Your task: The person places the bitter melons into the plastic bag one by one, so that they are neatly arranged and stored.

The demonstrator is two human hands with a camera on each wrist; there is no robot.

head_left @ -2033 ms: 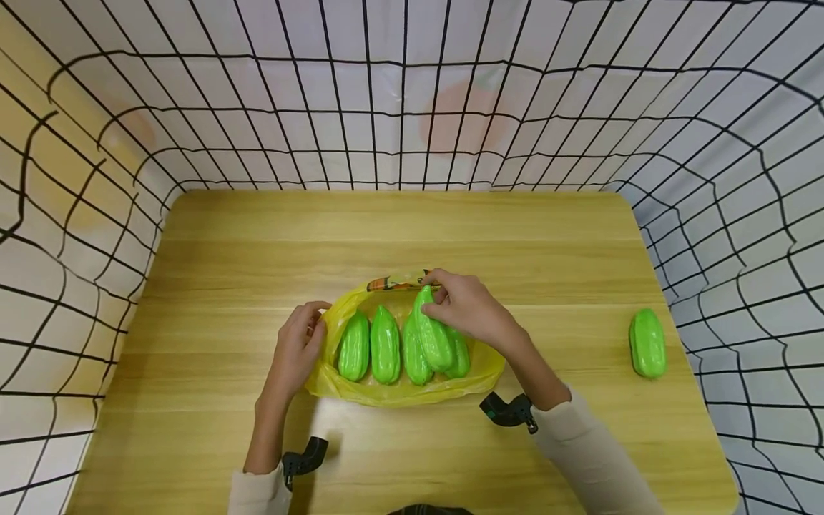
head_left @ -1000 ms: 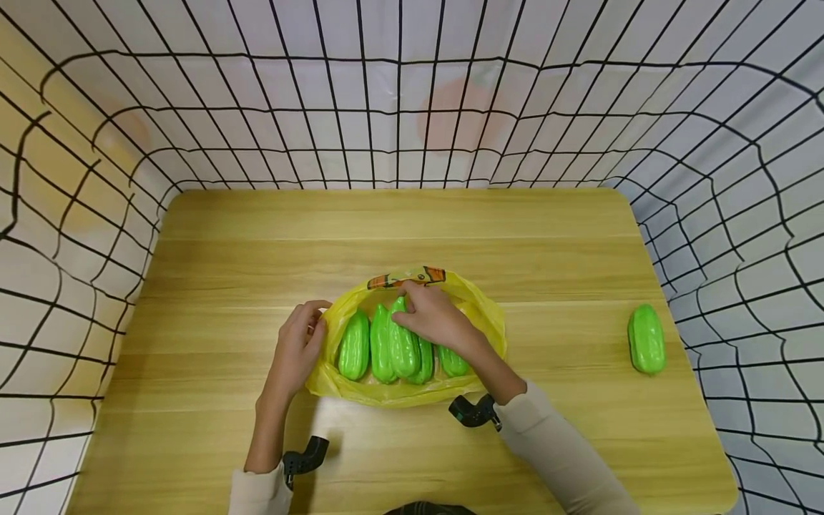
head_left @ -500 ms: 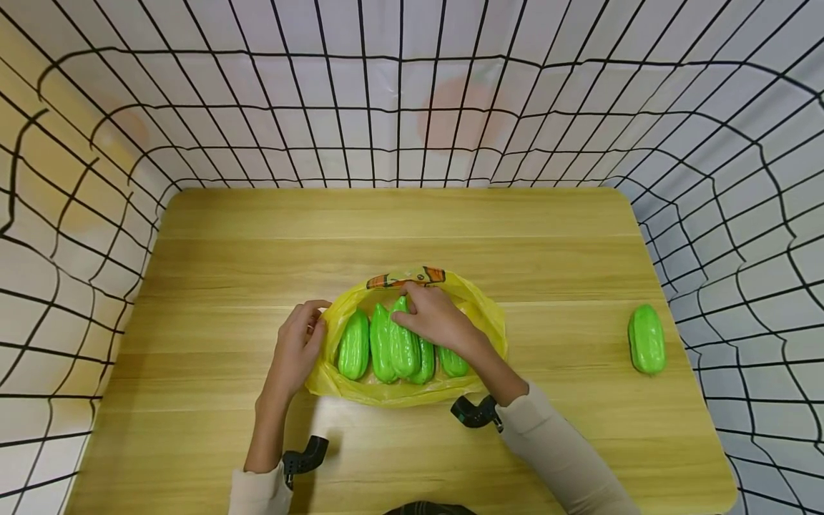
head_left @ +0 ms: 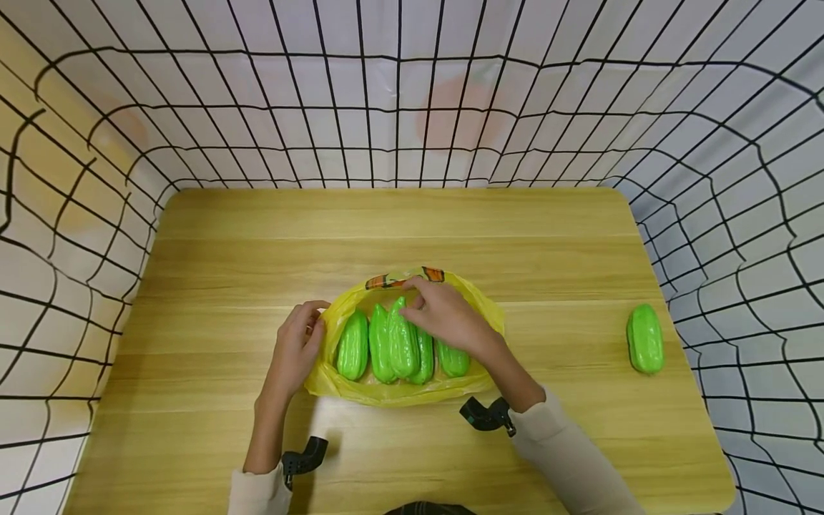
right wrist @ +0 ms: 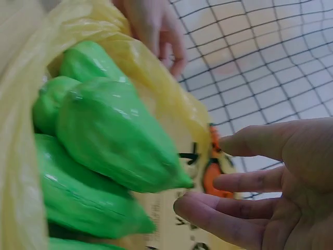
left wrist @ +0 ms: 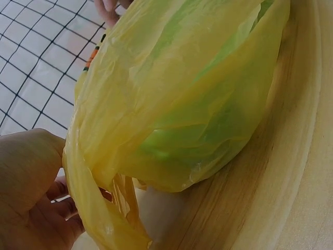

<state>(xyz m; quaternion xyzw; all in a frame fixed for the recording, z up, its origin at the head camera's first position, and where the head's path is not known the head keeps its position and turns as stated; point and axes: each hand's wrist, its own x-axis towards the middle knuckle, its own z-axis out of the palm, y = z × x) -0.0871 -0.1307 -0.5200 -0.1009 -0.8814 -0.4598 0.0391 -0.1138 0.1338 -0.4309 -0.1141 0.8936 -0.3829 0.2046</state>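
Observation:
A yellow plastic bag (head_left: pixel 412 395) lies with its mouth spread on the wooden table. Inside are several glossy green ribbed gourds, with one gourd (head_left: pixel 402 340) lying on top of others near the middle. My left hand (head_left: pixel 299 345) holds the bag's left rim between thumb and fingers; the left wrist view shows the rim between them. Over the bag's far right side is my right hand (head_left: pixel 447 315), its fingers extended. In the right wrist view, the right hand's fingers (right wrist: pixel 223 219) are apart from the tip of the top gourd (right wrist: pixel 117 133).
One more green gourd (head_left: pixel 645 339) lies alone on the table's right side. Black wire mesh (head_left: pixel 399 111) stands around the back and sides of the table (head_left: pixel 257 243). A black wrist camera (head_left: pixel 305 455) sits at the left cuff, another camera (head_left: pixel 484 413) at the right.
My right hand carried a gourd leftward inside the bag and laid it on others. It has since let go and shifted slightly right. My left hand stays at the rim.

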